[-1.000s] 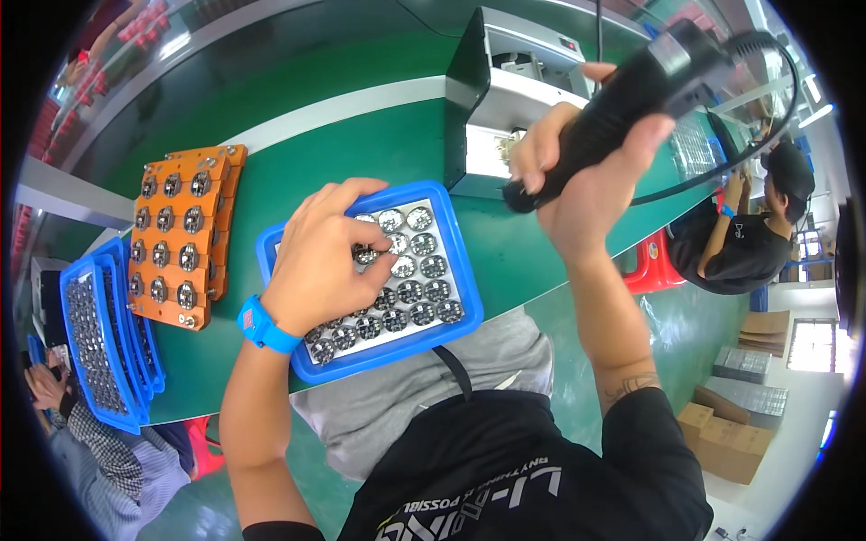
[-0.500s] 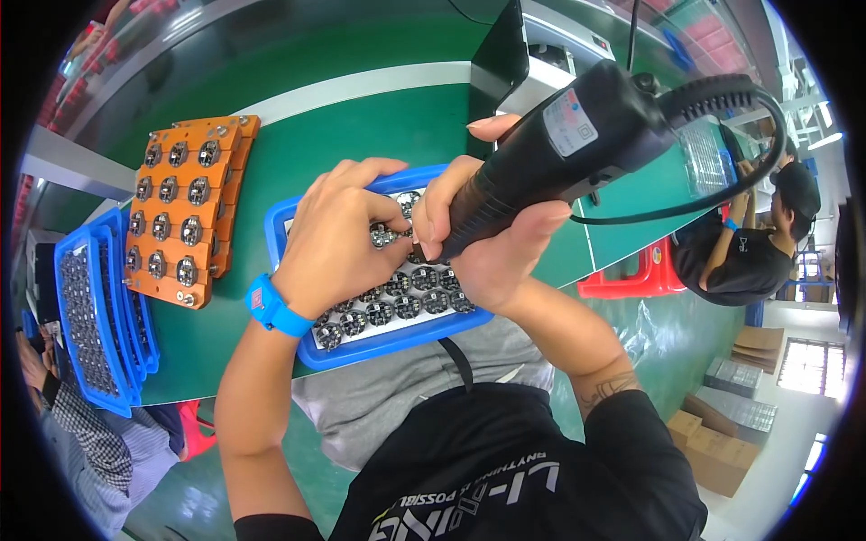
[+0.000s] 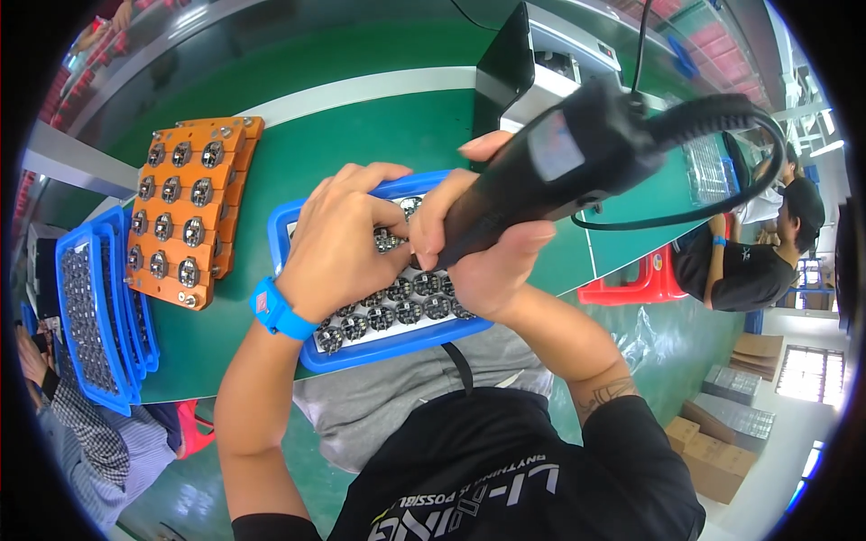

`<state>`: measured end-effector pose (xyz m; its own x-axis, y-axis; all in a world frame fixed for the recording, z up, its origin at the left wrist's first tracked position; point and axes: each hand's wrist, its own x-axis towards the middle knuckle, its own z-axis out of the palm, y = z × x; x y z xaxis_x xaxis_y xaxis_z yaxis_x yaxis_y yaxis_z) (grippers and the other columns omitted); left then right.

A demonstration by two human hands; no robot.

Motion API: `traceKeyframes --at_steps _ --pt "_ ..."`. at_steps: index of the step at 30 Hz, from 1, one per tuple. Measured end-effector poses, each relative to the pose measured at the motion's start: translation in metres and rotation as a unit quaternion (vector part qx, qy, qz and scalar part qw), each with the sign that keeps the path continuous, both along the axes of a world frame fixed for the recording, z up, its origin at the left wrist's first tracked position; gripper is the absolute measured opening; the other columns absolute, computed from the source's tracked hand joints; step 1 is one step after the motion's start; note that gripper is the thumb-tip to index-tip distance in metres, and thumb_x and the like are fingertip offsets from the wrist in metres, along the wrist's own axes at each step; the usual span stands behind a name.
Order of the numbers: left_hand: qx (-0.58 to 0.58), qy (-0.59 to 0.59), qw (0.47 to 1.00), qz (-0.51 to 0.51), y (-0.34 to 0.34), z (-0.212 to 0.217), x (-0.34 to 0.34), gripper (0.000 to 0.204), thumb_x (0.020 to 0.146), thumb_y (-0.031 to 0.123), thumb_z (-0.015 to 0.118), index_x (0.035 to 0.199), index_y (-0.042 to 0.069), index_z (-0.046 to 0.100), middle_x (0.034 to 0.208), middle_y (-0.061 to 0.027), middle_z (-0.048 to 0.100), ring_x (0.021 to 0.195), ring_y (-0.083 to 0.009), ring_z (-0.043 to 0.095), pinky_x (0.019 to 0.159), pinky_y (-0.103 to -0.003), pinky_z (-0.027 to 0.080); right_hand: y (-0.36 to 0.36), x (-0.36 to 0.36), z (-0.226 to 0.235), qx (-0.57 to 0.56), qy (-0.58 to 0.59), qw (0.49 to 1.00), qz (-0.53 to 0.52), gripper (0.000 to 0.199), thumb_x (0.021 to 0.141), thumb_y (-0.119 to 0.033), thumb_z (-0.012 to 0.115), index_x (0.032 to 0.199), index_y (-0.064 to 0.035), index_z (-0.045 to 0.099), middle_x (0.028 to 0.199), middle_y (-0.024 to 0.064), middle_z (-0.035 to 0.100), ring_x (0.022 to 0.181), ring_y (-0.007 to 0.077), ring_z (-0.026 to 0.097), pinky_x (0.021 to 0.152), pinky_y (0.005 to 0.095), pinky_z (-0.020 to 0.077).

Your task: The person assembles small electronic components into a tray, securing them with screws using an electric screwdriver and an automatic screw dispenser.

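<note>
Head view: the right hand (image 3: 492, 275) wraps firmly round a corded black tool (image 3: 541, 171), its long axis slanting down-left toward the left hand (image 3: 338, 239). The left thumb and forefinger, nearer, curl around a round part (image 3: 388, 242) in the blue tray (image 3: 397, 353); whether they pinch it, I cannot tell.

Twelve discs (image 3: 171, 189) on orange fixture (image 3: 179, 208); one black handheld tool (image 3: 519, 185).

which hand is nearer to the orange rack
Left. The left hand is over the blue tray, to the right of the orange rack and apart from it; the right hand is farther right, around the black tool.
</note>
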<state>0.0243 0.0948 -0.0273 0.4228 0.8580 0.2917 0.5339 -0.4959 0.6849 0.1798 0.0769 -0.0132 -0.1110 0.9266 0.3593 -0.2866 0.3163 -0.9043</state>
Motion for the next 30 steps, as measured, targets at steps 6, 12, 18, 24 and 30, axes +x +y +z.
traceKeyframes --at_steps 6,12,18,24,30 --pt "-0.001 0.049 0.999 -0.011 -0.002 0.014 0.001 0.015 0.060 0.009 0.080 0.075 0.008 0.077 0.119 -0.0082 0.066 0.104 -0.0298 0.059 0.091 -0.041 0.047 0.004 -0.006 0.007 -0.003 0.032 0.998 0.051 0.087 0.083 -0.076 0.056 0.122 -0.0013 0.033 0.060 0.0091 0.053 0.046 0.0141 0.047 0.044 0.0259 0.0395" --pt "0.009 0.113 0.993 0.013 -0.004 0.033 0.009 0.014 0.059 0.011 0.079 0.073 0.009 0.075 0.125 -0.0056 0.061 0.106 -0.0288 0.058 0.095 -0.042 0.047 0.011 0.000 0.013 0.023 0.036 0.995 0.092 0.078 0.091 -0.063 0.058 0.127 0.0029 0.035 0.062 0.0088 0.054 0.047 0.0118 0.047 0.044 0.0243 0.0374" --pt "0.003 0.124 0.992 -0.001 -0.005 0.040 0.012 0.011 0.063 0.010 0.078 0.074 0.007 0.076 0.128 -0.0123 0.061 0.112 -0.0306 0.057 0.100 -0.044 0.045 0.008 0.009 0.014 0.009 0.077 0.997 0.017 0.090 0.087 -0.075 0.050 0.137 -0.0022 0.029 0.061 0.0081 0.053 0.045 0.0144 0.049 0.044 0.0263 0.0415" --pt "0.077 -0.042 0.990 0.111 -0.034 0.046 0.008 0.023 0.066 0.013 0.081 0.087 0.004 0.076 0.129 -0.0196 0.060 0.119 -0.0365 0.057 0.108 -0.059 0.034 0.015 0.068 0.061 0.048 0.190 0.974 -0.111 0.100 0.078 -0.091 0.032 0.142 -0.0141 0.029 0.059 0.0071 0.048 0.044 0.0180 0.047 0.047 0.0349 0.0439" --pt "0.122 0.128 0.968 0.179 -0.112 0.029 0.035 0.051 0.064 0.042 0.088 0.104 0.012 0.075 0.133 -0.0169 0.055 0.123 -0.0398 0.049 0.112 -0.060 0.026 0.045 0.111 0.073 0.133 0.161 0.961 -0.182 0.097 0.079 -0.092 0.026 0.135 -0.0138 0.036 0.059 0.0079 0.048 0.043 0.0194 0.044 0.047 0.0345 0.0403"
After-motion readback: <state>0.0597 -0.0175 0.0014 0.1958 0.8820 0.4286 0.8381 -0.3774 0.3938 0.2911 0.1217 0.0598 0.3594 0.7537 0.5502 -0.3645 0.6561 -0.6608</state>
